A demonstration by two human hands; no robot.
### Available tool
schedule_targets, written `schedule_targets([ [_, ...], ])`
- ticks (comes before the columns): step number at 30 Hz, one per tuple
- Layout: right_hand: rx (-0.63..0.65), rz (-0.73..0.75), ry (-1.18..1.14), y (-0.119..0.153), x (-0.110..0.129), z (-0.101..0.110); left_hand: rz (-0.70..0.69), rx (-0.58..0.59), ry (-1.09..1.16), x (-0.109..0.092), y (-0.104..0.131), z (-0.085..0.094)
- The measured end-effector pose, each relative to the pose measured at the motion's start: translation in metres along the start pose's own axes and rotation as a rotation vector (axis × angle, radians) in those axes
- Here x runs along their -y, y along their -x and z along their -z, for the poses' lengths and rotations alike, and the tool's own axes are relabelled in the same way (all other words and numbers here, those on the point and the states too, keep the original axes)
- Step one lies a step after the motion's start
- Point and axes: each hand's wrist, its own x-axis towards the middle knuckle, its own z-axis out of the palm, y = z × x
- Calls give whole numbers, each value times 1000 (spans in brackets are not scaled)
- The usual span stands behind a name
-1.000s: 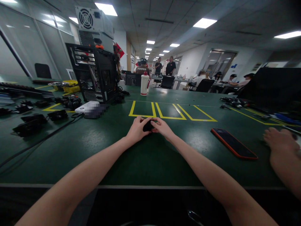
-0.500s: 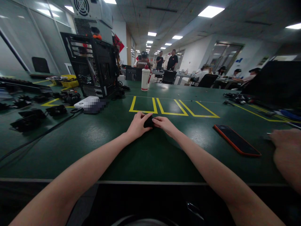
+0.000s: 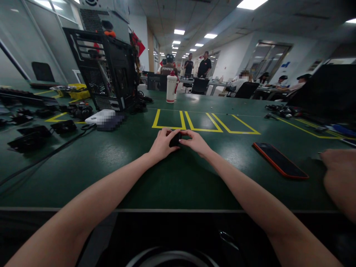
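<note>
A small black object (image 3: 175, 139) is held between my two hands, low over the green table (image 3: 172, 185); too little of it shows to tell its kind. My left hand (image 3: 163, 144) is closed around its left side, fingers over the top and thumb along the near edge. From the right, my right hand (image 3: 194, 143) pinches it with thumb and fingertips. Just beyond my hands lie yellow tape outlines (image 3: 169, 128) on the tabletop.
A phone with an orange edge (image 3: 280, 161) lies to the right, near another person's hand (image 3: 338, 163). A white bottle (image 3: 171, 89) stands farther back. At left are an open computer case (image 3: 107, 70), a white device (image 3: 100, 116), a black cable (image 3: 50, 159) and several black parts (image 3: 30, 141).
The view has shifted slightly, so the table sits a little higher in it. My right fingers have moved further over the top of the black object, and both hands still hold it.
</note>
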Motion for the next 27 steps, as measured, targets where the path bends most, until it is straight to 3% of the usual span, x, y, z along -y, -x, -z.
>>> schedule_targets([
  [6,3,-82,-104,-1,-3,-1,-49,22,24,3,-1,-2],
  [15,-48,-179,-142,1,5,-8,-4,39,-40,0,0,-1],
  [20,53,-229,-273,1,3,-2,5,36,-52,-1,0,-1],
  [24,26,-237,-211,-2,-4,0,2,40,-61,-1,0,0],
  [27,-6,-133,-83,-4,-7,-2,-1,35,-68,-2,0,1],
])
